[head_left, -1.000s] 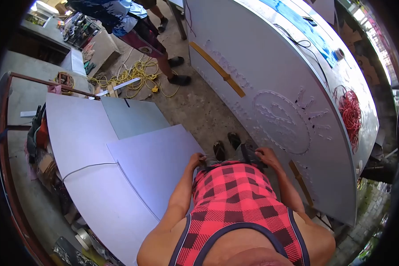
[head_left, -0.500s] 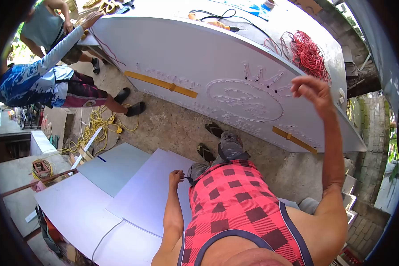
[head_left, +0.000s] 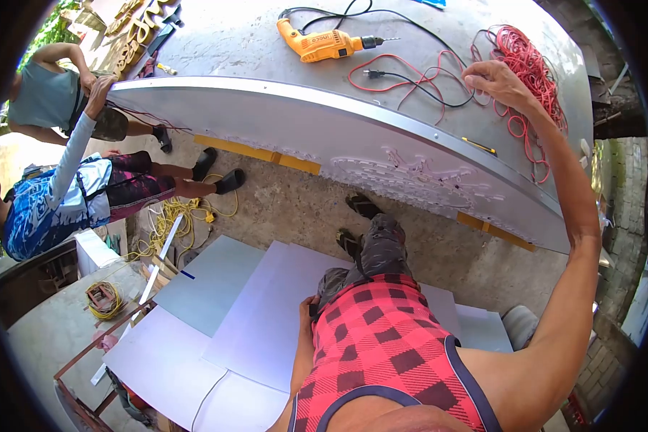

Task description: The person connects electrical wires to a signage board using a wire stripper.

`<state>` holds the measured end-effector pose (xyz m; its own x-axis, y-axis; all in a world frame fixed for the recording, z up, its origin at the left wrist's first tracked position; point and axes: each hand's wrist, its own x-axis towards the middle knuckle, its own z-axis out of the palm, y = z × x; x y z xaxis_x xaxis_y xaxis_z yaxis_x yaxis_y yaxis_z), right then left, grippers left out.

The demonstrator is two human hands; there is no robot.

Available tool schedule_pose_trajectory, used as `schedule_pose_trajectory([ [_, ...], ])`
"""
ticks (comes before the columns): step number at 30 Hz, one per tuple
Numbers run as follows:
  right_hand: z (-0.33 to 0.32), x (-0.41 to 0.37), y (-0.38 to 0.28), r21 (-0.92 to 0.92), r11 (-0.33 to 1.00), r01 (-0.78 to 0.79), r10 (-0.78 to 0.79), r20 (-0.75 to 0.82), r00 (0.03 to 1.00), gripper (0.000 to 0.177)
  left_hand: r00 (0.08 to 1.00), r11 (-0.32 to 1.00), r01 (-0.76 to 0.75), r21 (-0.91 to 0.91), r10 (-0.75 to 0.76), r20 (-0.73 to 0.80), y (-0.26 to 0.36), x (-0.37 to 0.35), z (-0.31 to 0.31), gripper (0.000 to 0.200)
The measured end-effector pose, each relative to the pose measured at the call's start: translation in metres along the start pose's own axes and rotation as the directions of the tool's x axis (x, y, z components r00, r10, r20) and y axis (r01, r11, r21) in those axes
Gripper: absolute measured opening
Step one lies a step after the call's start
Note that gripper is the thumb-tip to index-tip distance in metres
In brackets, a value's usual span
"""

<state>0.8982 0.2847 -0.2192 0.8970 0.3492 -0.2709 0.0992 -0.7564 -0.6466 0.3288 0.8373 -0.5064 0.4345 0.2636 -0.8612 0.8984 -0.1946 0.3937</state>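
My right hand point(head_left: 498, 81) reaches out over the grey table, beside a tangle of red wire point(head_left: 527, 68). Its fingers are loosely bent, with nothing visible held in them. Below that arm a large white panel point(head_left: 281, 122) stands on edge along the table, with a metal rim. Raised oval, crown and lettering shapes point(head_left: 425, 173) cover its face. My left hand point(head_left: 309, 308) hangs at my hip against the grey trousers, its fingers mostly hidden. An orange power drill point(head_left: 324, 45) lies on the tabletop, and its black cord point(head_left: 410, 78) ends in a plug near my right hand.
Two people stand at the left; one rests a hand point(head_left: 102, 93) on the panel's far end. Yellow cord point(head_left: 173, 223) lies coiled on the concrete floor point(head_left: 281, 198). White and grey sheets point(head_left: 259, 309) are spread behind me. A small screwdriver-like tool point(head_left: 479, 146) lies near the table's edge.
My view has shifted closer over the table, showing more of its top and less of the panel's face. My right hand has moved out over the tabletop; my left hand has drawn in to my hip.
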Motion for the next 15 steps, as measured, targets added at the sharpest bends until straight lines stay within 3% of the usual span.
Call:
schedule_pose_trajectory([
  [5, 0.037, 0.049, 0.049, 0.031, 0.999, -0.017, 0.015, 0.083, 0.996, 0.03, 0.994, 0.993, 0.104, -0.052, -0.105, -0.03, 0.018, -0.019, 0.003, 0.046],
  [11, 0.038, 0.067, 0.046, 0.04, 0.998, -0.039, 0.031, 0.19, 0.981, 0.026, 0.984, 0.978, 0.166, -0.126, -0.172, -0.04, 0.053, -0.035, 0.014, 0.045],
  [13, 0.034, 0.076, 0.06, 0.076, 0.997, 0.017, -0.033, 0.212, 0.977, 0.028, 0.995, 0.997, 0.076, -0.025, -0.077, -0.068, 0.05, -0.031, 0.017, 0.043],
  [15, 0.029, 0.067, 0.073, 0.072, 0.997, 0.037, -0.054, 0.26, 0.964, 0.033, 0.992, 0.994, 0.112, 0.014, -0.111, -0.06, 0.05, -0.027, 0.018, 0.042],
])
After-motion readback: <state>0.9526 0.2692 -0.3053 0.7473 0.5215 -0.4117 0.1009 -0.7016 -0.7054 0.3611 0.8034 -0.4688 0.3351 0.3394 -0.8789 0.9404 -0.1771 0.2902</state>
